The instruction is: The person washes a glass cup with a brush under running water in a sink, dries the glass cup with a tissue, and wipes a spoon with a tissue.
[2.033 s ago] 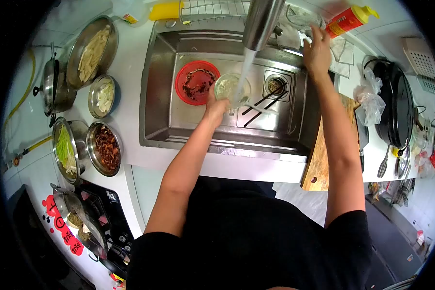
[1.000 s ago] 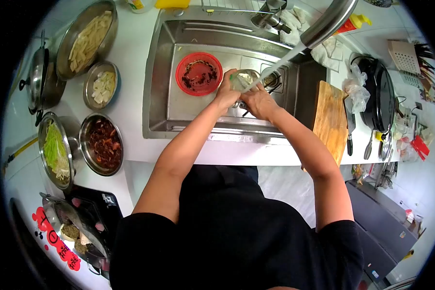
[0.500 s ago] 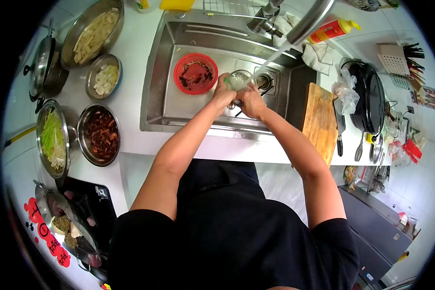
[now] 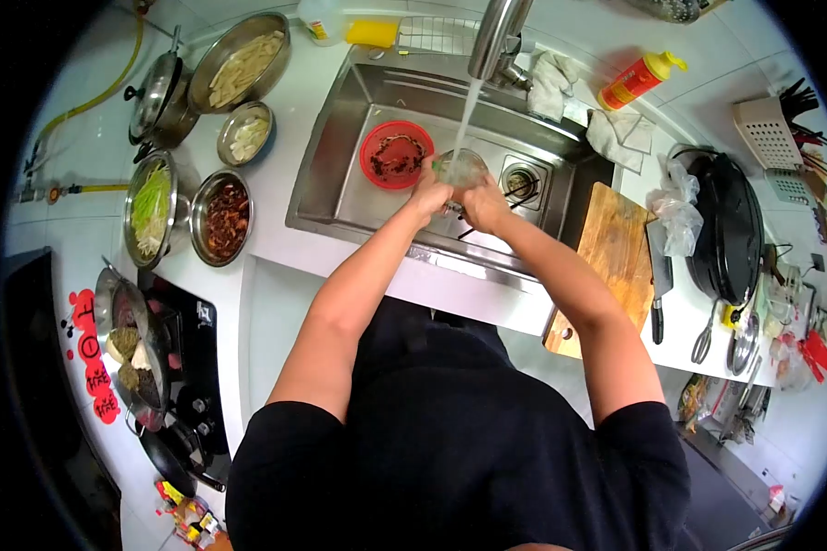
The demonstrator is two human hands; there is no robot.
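Note:
Over the sink (image 4: 347, 195), my left hand (image 4: 430, 195) is closed on the near left side of a round, see-through bowl (image 4: 463, 165). My right hand (image 4: 484, 204) grips the same bowl from the right. Water from the tap (image 4: 502, 39) runs down into it. Some green shows at the bowl's left edge, and splashing blurs its inside. To the left, a red bowl (image 4: 366, 158) stands on the sink floor with dark bits inside. Dark thin sticks, perhaps chopsticks (image 4: 524, 191), lie near the drain (image 4: 535, 174), partly hidden by my right hand.
A cutting board (image 4: 611, 266) overlaps the sink's right edge, with a cleaver (image 4: 660, 266) beside it. Metal bowls with dark strips (image 4: 227, 219), green shreds (image 4: 152, 197) and pale strips (image 4: 248, 69) stand left. Cloths (image 4: 620, 138) lie behind the sink.
The whole view has turned and shifted. Both hands stay on the see-through bowl, held under the running water. The red bowl remains in the sink.

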